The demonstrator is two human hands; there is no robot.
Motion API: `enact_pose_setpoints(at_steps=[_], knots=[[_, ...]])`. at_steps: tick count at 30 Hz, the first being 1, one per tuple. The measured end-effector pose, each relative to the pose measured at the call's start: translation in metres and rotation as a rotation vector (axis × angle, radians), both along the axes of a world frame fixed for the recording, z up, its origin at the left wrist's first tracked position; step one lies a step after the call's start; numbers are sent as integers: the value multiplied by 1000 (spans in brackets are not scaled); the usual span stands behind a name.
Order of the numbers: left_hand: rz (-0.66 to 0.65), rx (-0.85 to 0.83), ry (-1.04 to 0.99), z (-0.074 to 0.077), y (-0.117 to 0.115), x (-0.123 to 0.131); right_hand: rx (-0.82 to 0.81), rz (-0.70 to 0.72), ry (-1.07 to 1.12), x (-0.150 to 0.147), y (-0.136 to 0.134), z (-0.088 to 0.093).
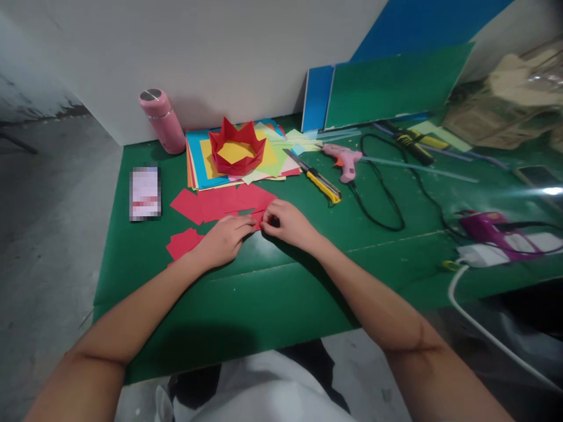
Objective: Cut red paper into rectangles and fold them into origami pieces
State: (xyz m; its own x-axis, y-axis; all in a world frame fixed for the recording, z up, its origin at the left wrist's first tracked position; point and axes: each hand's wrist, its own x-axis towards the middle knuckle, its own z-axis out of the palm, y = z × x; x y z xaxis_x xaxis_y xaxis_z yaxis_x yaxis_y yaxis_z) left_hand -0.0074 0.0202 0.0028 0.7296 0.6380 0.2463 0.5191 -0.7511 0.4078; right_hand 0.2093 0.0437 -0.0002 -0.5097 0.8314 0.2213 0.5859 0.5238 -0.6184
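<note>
Both my hands meet at a small piece of red paper [259, 220] on the green table. My right hand [285, 223] pinches its edge between thumb and fingers. Beside it, my left hand [229, 239] has its fingers held together, their tips pressing on the same piece. Flat red paper pieces [217, 202] lie in an overlapping row just beyond my hands. Another small pile of red paper [182, 242] is partly covered by my left forearm. Farther back, a folded red paper ring with pointed tips [237, 163] rests on a stack of coloured sheets [197, 164].
A pink bottle [163, 123] stands at the back left, near a blurred-out card [145, 193]. Right of the sheets lie a yellow utility knife [323, 186] and a pink glue gun [345, 159] with its cord. A purple-and-white power strip [497, 237] is at far right.
</note>
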Motion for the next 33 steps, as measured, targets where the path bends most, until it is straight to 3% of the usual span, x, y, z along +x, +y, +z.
enact_pose_setpoints(at_steps=[24,33], knots=[[-16,72,13,-5,-2,2,-59,-35,39,1,1,-2],[-25,5,-11,-1,-4,5,-144,-5,99,6,1,0]])
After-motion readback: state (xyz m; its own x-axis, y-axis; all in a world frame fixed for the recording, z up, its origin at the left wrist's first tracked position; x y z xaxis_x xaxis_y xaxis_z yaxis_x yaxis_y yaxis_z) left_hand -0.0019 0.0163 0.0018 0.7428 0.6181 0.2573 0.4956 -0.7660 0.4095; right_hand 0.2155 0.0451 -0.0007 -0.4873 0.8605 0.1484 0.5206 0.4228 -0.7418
